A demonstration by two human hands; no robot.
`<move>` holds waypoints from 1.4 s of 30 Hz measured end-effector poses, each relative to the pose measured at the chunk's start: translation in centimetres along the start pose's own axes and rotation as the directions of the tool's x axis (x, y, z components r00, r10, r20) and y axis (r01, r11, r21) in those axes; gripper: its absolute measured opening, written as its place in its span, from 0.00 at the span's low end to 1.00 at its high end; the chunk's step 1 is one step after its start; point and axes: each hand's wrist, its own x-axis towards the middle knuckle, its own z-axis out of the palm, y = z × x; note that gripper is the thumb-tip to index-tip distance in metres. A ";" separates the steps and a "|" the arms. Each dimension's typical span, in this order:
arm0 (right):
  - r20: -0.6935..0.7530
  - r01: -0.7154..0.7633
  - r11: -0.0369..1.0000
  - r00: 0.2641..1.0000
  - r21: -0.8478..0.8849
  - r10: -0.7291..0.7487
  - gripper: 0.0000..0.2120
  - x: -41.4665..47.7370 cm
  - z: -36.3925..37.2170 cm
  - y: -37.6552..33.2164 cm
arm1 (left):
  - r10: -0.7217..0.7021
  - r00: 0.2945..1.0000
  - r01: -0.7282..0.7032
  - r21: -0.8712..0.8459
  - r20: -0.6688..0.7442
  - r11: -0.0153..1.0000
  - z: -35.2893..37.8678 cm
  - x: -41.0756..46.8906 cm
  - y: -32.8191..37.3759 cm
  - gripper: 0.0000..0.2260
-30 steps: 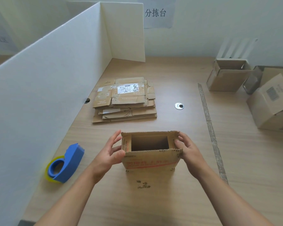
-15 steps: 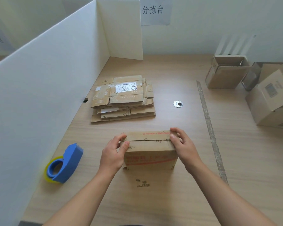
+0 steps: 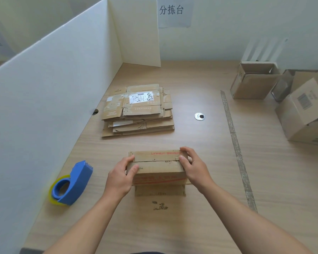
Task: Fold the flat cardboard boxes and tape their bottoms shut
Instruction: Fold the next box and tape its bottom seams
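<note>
Two hands grip the small brown cardboard box (image 3: 157,166) at its ends, left hand (image 3: 120,177) and right hand (image 3: 195,168) with thumbs pressing its folded flaps flat. It stands on the pale wooden table (image 3: 218,140) close to the person. Flap-closing looks finished; taping calls for one hand holding the seam while the other fetches the blue tape dispenser (image 3: 73,183) at left. One second earlier the box gaped open.

The light is soft, even and rather pale, like daylight. Only weak shadows lie on the desk (image 3: 200,226) at the foot of the stack of flat boxes (image 3: 138,110) and of the folded box (image 3: 158,167). The wide lens bends the white divider (image 3: 44,107) toward the left edge, and the far corners look slightly blurred.
</note>
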 end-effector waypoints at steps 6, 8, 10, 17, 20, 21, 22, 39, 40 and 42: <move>0.081 0.255 0.746 0.962 -0.615 -0.262 0.14 0.7 0.2 -1.2 | 0.026 1.000 -0.025 0.058 -0.018 0.998 -0.1 0.4 0.0 0.16; 0.180 0.419 0.559 0.884 -0.715 -0.432 0.18 0.3 1.1 -2.0 | 0.027 0.999 -0.026 0.051 -0.027 0.998 0.0 0.6 -0.1 0.16; 0.327 0.539 0.465 0.824 -0.702 -0.462 0.27 -0.4 2.6 -2.4 | 0.036 0.999 -0.034 0.045 -0.032 0.998 0.0 0.6 -0.2 0.16; 0.276 0.458 0.444 0.867 -0.770 -0.416 0.23 -1.3 5.5 -0.6 | 0.067 0.997 -0.066 0.032 -0.026 0.997 0.1 0.9 -0.4 0.15; 0.256 0.456 0.452 0.863 -0.767 -0.436 0.21 -1.1 5.7 -0.4 | 0.094 0.995 -0.094 -0.002 0.035 0.996 -0.5 0.8 -0.8 0.14; 0.246 0.456 0.459 0.861 -0.762 -0.446 0.21 -1.0 5.7 -0.5 | 0.111 0.992 -0.110 -0.019 0.060 0.994 -1.0 0.8 -1.2 0.15; 0.239 0.458 0.465 0.858 -0.758 -0.455 0.21 -0.9 5.7 -0.6 | 0.120 0.989 -0.118 -0.028 0.083 0.993 -1.5 0.7 -1.7 0.15; 0.184 0.449 0.512 0.854 -0.732 -0.486 0.22 -1.1 5.8 -0.5 | -0.418 0.904 0.375 0.643 -0.093 0.668 -9.2 1.7 -15.1 0.35; 0.184 0.450 0.513 0.854 -0.731 -0.487 0.22 -1.1 5.8 -0.5 | -0.420 0.905 0.355 0.648 -0.059 0.674 -9.3 1.5 -15.6 0.36; 0.184 0.453 0.515 0.852 -0.728 -0.490 0.22 -1.1 5.8 -0.6 | -0.402 0.916 0.316 0.644 -0.014 0.697 -9.5 1.5 -16.4 0.37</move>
